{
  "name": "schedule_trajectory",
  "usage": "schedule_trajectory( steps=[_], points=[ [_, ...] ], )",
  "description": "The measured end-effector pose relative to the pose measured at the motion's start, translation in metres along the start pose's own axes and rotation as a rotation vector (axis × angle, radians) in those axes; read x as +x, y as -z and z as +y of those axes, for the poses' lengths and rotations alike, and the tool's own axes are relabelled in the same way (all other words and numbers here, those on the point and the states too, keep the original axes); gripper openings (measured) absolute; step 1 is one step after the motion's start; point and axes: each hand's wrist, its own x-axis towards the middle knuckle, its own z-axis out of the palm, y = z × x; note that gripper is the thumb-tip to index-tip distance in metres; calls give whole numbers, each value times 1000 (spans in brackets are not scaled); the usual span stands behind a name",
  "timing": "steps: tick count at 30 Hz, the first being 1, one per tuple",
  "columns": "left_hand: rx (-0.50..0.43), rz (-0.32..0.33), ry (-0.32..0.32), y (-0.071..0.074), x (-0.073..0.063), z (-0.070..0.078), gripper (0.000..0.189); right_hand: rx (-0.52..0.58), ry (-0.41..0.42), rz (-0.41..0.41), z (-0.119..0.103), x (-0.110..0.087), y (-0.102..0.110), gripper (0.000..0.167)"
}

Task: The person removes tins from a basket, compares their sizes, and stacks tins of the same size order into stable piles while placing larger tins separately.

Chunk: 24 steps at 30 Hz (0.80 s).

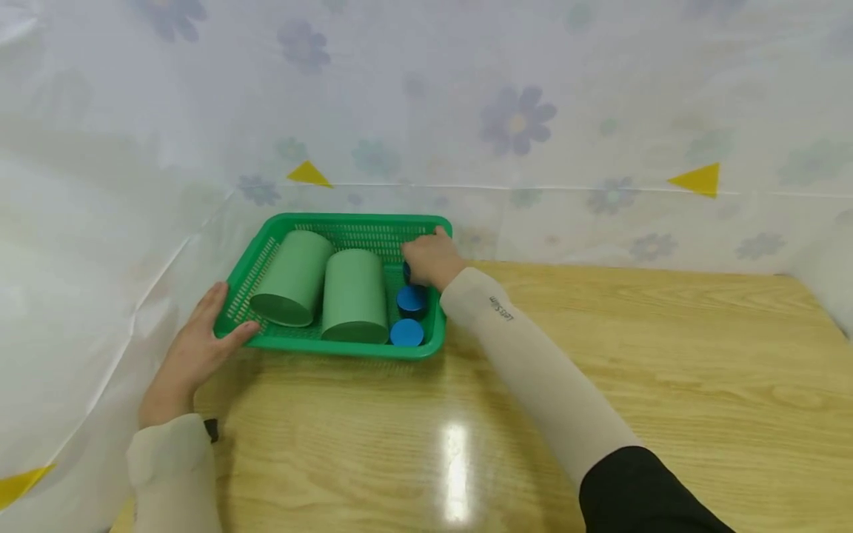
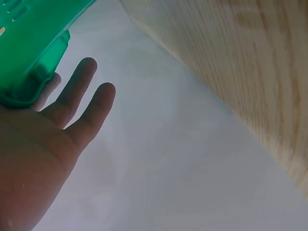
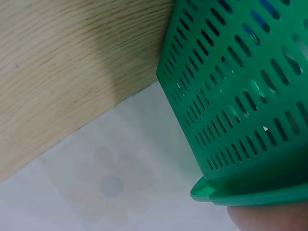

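Observation:
A green plastic basket (image 1: 373, 354) stands on the table. My left hand (image 1: 193, 346) holds its near left corner, thumb over the rim and fingers outside; the left wrist view shows those fingers (image 2: 89, 106) spread and fairly straight. Two pale green cylinders (image 1: 293, 277) lie side by side in the basket. Along its right side stand small dark cylinders with blue tops (image 1: 407, 333). My right hand (image 1: 433, 259) reaches inside the far right corner and grips the farthest one, a blue-topped cylinder (image 1: 406, 274) that the hand largely covers. Its fingertips are hidden.
The wooden table (image 1: 633, 370) extends to the right of the basket. A flower-patterned white sheet (image 1: 566, 133) hangs behind and at the left, close to the basket. Yellow triangles (image 1: 700, 180) are stuck on it.

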Motion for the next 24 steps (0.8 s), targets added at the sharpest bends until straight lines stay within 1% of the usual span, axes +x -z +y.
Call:
schedule_trajectory(
  steps=[3,6,7,9,11,13,15,16,20,22,24],
  points=[
    [-6,-1,1,0,-1,1,92,-9,0,-24,-1,0,1,10],
    [-10,4,-3,0,-1,1,91,-10,1,-26,-1,0,1,12],
    [-12,6,-4,-1,-1,1,91,-5,0,-22,-1,0,1,15],
    [-14,7,-3,-1,-1,2,91,3,-1,-14,0,0,1,28],
    [-16,6,-1,-1,-1,2,91,26,-3,-3,0,0,2,38],
    [-13,2,3,-1,-1,2,91,52,-6,12,1,-1,2,41],
    [-9,0,4,-1,-2,2,91,74,-6,30,2,-1,2,40],
    [-7,-2,6,-1,-2,2,91,89,-5,43,2,-2,2,40],
    [-3,-4,8,-1,-2,4,91,156,11,110,4,-2,2,51],
    [-1,-2,9,-1,-2,5,92,227,17,154,6,-3,3,59],
    [1,1,8,-1,-2,5,91,324,22,197,7,-6,4,63]
  ],
)
